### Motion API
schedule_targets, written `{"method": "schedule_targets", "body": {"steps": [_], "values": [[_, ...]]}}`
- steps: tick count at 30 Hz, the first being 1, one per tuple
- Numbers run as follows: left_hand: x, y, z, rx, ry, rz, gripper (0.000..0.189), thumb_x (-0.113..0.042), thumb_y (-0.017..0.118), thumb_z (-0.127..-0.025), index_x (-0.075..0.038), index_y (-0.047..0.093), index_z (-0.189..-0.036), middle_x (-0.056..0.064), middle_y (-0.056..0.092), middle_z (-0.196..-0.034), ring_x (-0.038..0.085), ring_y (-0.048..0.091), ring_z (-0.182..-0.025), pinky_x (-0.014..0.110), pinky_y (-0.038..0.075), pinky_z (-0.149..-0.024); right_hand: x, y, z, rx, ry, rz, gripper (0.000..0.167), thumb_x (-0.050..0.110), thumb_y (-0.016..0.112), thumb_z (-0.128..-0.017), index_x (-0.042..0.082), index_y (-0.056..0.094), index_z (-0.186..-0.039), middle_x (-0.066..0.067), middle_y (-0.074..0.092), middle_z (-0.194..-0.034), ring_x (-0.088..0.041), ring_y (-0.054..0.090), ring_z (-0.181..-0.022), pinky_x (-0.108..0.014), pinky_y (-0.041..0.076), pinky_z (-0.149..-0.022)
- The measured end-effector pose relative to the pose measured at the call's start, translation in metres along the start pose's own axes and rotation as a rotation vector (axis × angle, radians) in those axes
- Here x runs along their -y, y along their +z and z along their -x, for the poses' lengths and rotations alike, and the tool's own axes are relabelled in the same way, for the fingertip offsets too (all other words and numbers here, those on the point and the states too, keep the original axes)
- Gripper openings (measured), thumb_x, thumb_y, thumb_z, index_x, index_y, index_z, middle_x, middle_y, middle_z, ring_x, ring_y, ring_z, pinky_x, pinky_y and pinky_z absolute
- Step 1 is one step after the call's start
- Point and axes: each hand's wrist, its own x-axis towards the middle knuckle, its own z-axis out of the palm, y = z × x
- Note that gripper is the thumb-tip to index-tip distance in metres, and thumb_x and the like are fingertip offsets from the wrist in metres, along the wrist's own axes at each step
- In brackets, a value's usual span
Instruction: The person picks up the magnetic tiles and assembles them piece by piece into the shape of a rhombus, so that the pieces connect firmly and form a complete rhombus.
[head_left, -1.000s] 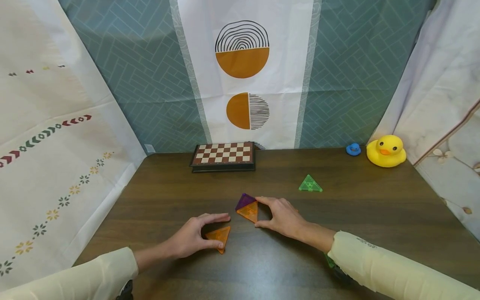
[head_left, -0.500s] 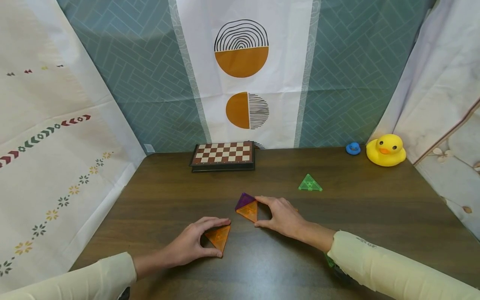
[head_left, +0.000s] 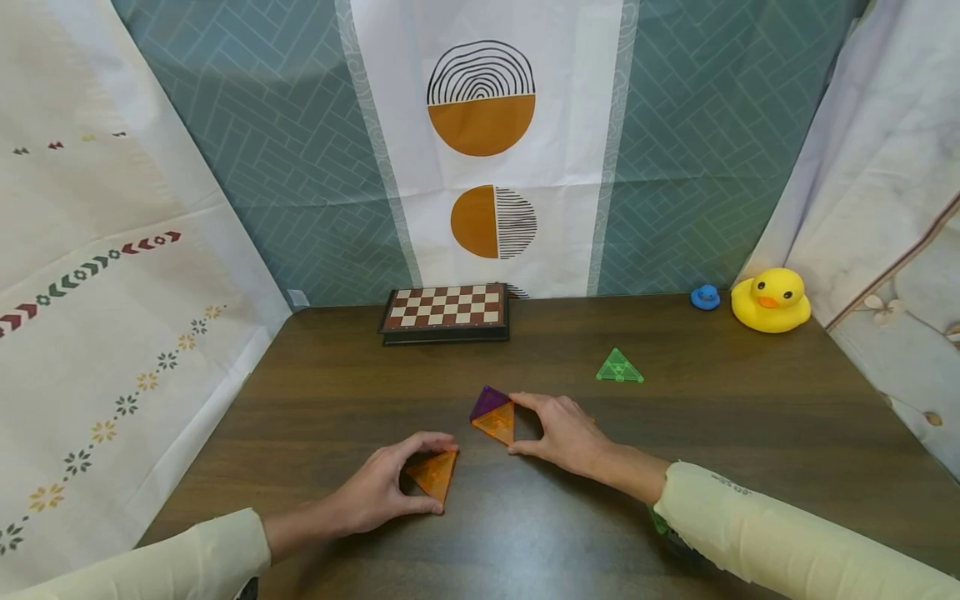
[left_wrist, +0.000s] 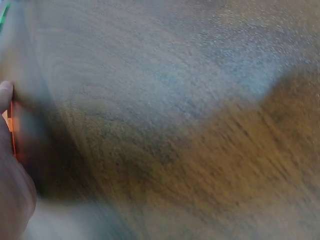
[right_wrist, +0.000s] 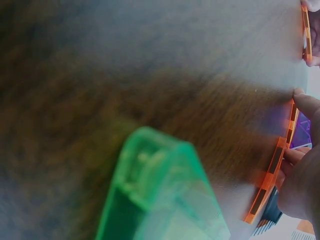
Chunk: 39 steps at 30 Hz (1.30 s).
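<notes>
In the head view, my left hand [head_left: 377, 490] pinches a translucent orange triangular magnetic tile [head_left: 435, 477] by two corners, thumb at the near one and fingers at the far one. The tile lies low over the tabletop. To its right, my right hand [head_left: 566, 435] spans another orange triangular tile [head_left: 498, 423], thumb and index finger at its corners. A purple triangular tile [head_left: 489, 402] sits edge to edge with that one. The right wrist view shows one more orange tile [right_wrist: 266, 182] beside the right hand, mostly hidden by it from the head view.
A green triangular tile [head_left: 619, 367] lies farther back on the wooden table [head_left: 337, 375]. Another green tile [right_wrist: 165, 190] is close under the right wrist. A chessboard box [head_left: 446, 312], a blue duck [head_left: 705, 297] and a yellow duck [head_left: 771, 301] stand along the back edge.
My left thumb has moved off the tile's face to its near corner, and the fingers have closed onto the far corner. The tile has shifted slightly left. The right hand stays put.
</notes>
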Motion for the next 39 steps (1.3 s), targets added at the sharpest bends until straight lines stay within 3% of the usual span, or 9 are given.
{"method": "schedule_targets", "body": {"steps": [8, 15, 22, 26, 32, 39], "values": [[-0.002, -0.003, -0.001, -0.01, -0.027, 0.028, 0.079, -0.032, 0.092, -0.086, -0.021, 0.052, -0.153, -0.007, 0.059, -0.145, 0.015, 0.062, -0.125, 0.04, 0.053, -0.108, 0.0, -0.001, -0.001, 0.002, 0.005, 0.006, 0.074, 0.032, 0.095, -0.082, 0.003, 0.065, -0.143, -0.015, 0.069, -0.139, -0.033, 0.069, -0.123, -0.051, 0.056, -0.102], [0.0, -0.007, -0.002, 0.005, -0.117, 0.086, 0.07, -0.026, 0.088, -0.09, -0.019, 0.056, -0.153, -0.007, 0.064, -0.143, 0.012, 0.066, -0.118, 0.03, 0.055, -0.102, 0.001, 0.0, -0.001, 0.004, 0.004, 0.005, 0.074, 0.032, 0.095, -0.082, 0.002, 0.065, -0.143, -0.015, 0.069, -0.139, -0.033, 0.068, -0.124, -0.051, 0.056, -0.102], [0.0, -0.008, -0.004, -0.053, -0.097, 0.204, 0.053, -0.014, 0.083, -0.094, -0.009, 0.065, -0.144, 0.0, 0.074, -0.128, 0.016, 0.072, -0.106, 0.028, 0.059, -0.093, 0.001, 0.0, -0.001, 0.001, 0.003, 0.0, 0.074, 0.031, 0.095, -0.082, 0.002, 0.065, -0.143, -0.016, 0.069, -0.138, -0.033, 0.068, -0.123, -0.051, 0.056, -0.102], [-0.004, -0.01, -0.004, -0.078, -0.137, 0.266, 0.045, -0.012, 0.08, -0.096, -0.008, 0.069, -0.139, 0.001, 0.077, -0.123, 0.018, 0.073, -0.104, 0.026, 0.059, -0.091, 0.001, 0.0, -0.001, 0.002, 0.004, 0.002, 0.074, 0.031, 0.095, -0.082, 0.002, 0.065, -0.143, -0.016, 0.069, -0.139, -0.033, 0.069, -0.123, -0.051, 0.056, -0.102], [-0.006, -0.014, -0.005, -0.107, -0.172, 0.279, 0.034, -0.013, 0.08, -0.097, -0.008, 0.075, -0.131, 0.002, 0.079, -0.118, 0.017, 0.075, -0.101, 0.025, 0.06, -0.088, 0.001, 0.0, -0.001, 0.002, 0.003, -0.002, 0.074, 0.031, 0.095, -0.082, 0.002, 0.065, -0.143, -0.016, 0.069, -0.139, -0.033, 0.068, -0.124, -0.051, 0.056, -0.102], [-0.009, -0.018, -0.008, -0.102, -0.158, 0.289, 0.028, -0.011, 0.078, -0.098, -0.006, 0.077, -0.126, 0.004, 0.079, -0.116, 0.018, 0.076, -0.101, 0.026, 0.061, -0.087, 0.001, 0.0, 0.0, 0.003, 0.003, -0.005, 0.073, 0.032, 0.095, -0.083, 0.002, 0.065, -0.143, -0.016, 0.07, -0.138, -0.033, 0.069, -0.122, -0.051, 0.056, -0.101]]}}
